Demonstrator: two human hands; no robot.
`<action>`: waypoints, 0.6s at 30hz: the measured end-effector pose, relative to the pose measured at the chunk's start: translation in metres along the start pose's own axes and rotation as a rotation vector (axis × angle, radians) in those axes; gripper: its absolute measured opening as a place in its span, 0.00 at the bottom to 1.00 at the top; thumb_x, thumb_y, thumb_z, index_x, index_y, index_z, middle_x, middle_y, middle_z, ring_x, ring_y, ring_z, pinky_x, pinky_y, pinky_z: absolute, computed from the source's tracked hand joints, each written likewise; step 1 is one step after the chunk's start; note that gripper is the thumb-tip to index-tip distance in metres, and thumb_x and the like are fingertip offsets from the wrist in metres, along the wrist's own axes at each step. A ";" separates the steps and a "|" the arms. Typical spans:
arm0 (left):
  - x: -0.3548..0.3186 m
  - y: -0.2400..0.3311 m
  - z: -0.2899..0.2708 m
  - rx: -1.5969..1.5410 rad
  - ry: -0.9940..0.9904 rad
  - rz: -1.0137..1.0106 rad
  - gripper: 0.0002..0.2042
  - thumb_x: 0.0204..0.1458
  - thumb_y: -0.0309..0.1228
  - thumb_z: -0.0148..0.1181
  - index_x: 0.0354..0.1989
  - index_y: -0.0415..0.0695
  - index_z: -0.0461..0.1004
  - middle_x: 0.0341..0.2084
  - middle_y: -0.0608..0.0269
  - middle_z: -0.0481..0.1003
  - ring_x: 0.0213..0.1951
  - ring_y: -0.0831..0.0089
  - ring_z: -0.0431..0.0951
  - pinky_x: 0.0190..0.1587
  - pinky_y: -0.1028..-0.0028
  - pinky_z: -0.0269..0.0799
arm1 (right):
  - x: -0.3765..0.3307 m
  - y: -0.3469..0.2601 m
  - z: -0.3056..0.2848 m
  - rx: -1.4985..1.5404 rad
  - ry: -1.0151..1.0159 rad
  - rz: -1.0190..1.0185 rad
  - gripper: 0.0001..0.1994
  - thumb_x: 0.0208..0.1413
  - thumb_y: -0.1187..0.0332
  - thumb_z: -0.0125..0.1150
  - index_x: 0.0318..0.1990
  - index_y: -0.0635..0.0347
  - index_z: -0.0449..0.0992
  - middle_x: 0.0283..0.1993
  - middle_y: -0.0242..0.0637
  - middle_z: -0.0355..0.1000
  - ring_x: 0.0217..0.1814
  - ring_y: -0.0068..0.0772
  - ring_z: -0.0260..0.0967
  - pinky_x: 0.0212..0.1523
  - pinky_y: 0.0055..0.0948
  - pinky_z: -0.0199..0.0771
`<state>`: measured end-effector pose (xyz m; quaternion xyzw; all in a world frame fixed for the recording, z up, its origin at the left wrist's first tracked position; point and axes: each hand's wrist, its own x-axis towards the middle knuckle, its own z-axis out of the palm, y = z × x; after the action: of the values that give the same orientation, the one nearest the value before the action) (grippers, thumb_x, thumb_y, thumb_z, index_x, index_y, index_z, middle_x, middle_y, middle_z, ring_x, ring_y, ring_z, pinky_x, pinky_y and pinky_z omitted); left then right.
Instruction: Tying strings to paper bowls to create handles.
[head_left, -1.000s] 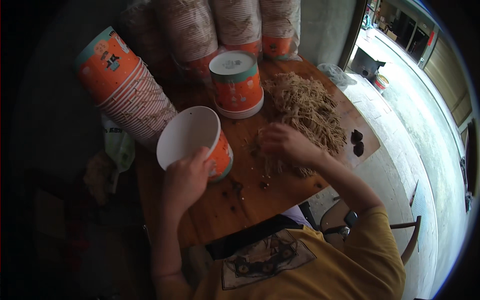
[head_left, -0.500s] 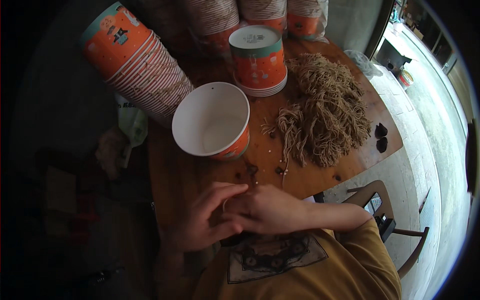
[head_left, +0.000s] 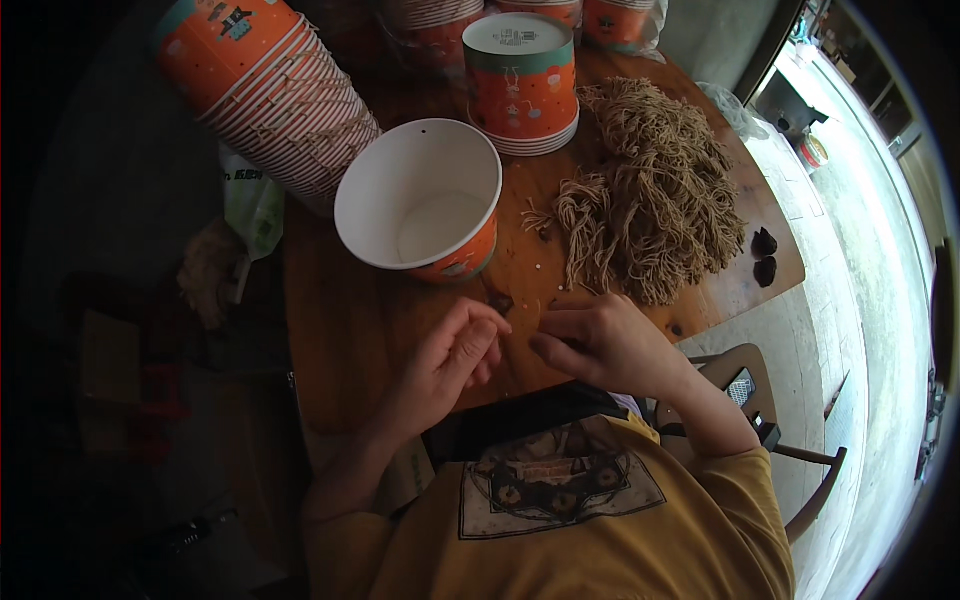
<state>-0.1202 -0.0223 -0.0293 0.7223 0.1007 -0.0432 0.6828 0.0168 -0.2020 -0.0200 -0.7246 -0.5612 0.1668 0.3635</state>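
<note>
My left hand (head_left: 455,350) is over the near edge of the wooden table, thumb and fingers pressed together. To its right, my right hand (head_left: 610,345) has its fingers curled in a pinch. A small gap separates the two hands, and anything in their fingertips is too small to make out. Just beyond my left hand an orange paper bucket (head_left: 462,262) stands with its white mouth facing me, a small dark hole near the far rim. A tangled heap of beige cords (head_left: 665,190) lies beyond my right hand. Small white beads (head_left: 538,267) are scattered between.
A leaning stack of nested orange buckets (head_left: 280,100) rises at the left. Upside-down buckets (head_left: 520,90) stand behind the open one, with bagged stacks (head_left: 430,30) farther back. Two dark pieces (head_left: 765,257) lie near the table's right edge. A wooden chair (head_left: 745,375) stands at right.
My hands were close together, overlapping; now they are apart, my right hand having moved right and both farther from my body. The view has tilted, so the table things appear higher.
</note>
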 end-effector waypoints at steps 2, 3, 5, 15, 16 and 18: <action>0.012 -0.005 0.020 -0.039 0.079 0.171 0.16 0.63 0.37 0.45 0.55 0.43 0.65 0.31 0.68 0.71 0.29 0.84 0.69 0.32 0.84 0.65 | 0.000 -0.001 -0.002 0.022 -0.014 0.017 0.08 0.55 0.65 0.53 0.36 0.57 0.76 0.28 0.45 0.72 0.31 0.49 0.70 0.32 0.41 0.72; 0.016 -0.007 0.027 -0.075 0.160 0.341 0.16 0.63 0.36 0.45 0.55 0.43 0.64 0.32 0.68 0.72 0.30 0.83 0.70 0.34 0.83 0.67 | 0.000 -0.001 -0.004 0.083 -0.067 0.048 0.09 0.56 0.65 0.52 0.35 0.58 0.76 0.28 0.43 0.73 0.31 0.45 0.71 0.32 0.38 0.71; 0.017 -0.005 0.025 -0.203 0.014 0.253 0.16 0.62 0.35 0.47 0.56 0.43 0.64 0.33 0.68 0.72 0.32 0.83 0.71 0.34 0.82 0.68 | 0.002 0.002 -0.007 0.140 -0.122 0.081 0.10 0.58 0.64 0.52 0.35 0.59 0.76 0.29 0.41 0.73 0.30 0.41 0.72 0.31 0.35 0.70; 0.012 -0.003 0.011 0.341 0.109 0.176 0.05 0.56 0.27 0.55 0.33 0.39 0.70 0.25 0.59 0.73 0.25 0.74 0.75 0.28 0.75 0.69 | 0.005 0.022 -0.014 0.685 -0.238 0.294 0.17 0.62 0.63 0.48 0.24 0.61 0.73 0.21 0.22 0.65 0.26 0.09 0.60 0.30 0.17 0.61; 0.011 -0.006 0.009 0.347 0.113 0.185 0.05 0.56 0.27 0.55 0.33 0.39 0.70 0.25 0.59 0.73 0.25 0.74 0.75 0.28 0.75 0.69 | 0.002 0.023 -0.016 0.692 -0.226 0.357 0.16 0.62 0.62 0.49 0.26 0.62 0.74 0.21 0.25 0.66 0.25 0.14 0.62 0.31 0.20 0.63; 0.008 -0.016 0.007 0.480 0.244 0.309 0.04 0.54 0.26 0.58 0.34 0.40 0.70 0.24 0.57 0.73 0.26 0.65 0.77 0.28 0.72 0.71 | -0.001 0.028 -0.009 0.697 -0.212 0.412 0.15 0.61 0.62 0.51 0.27 0.62 0.75 0.22 0.28 0.67 0.25 0.20 0.64 0.32 0.23 0.66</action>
<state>-0.1148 -0.0273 -0.0471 0.8696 0.0580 0.1255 0.4741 0.0418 -0.2094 -0.0336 -0.6341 -0.3490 0.4897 0.4862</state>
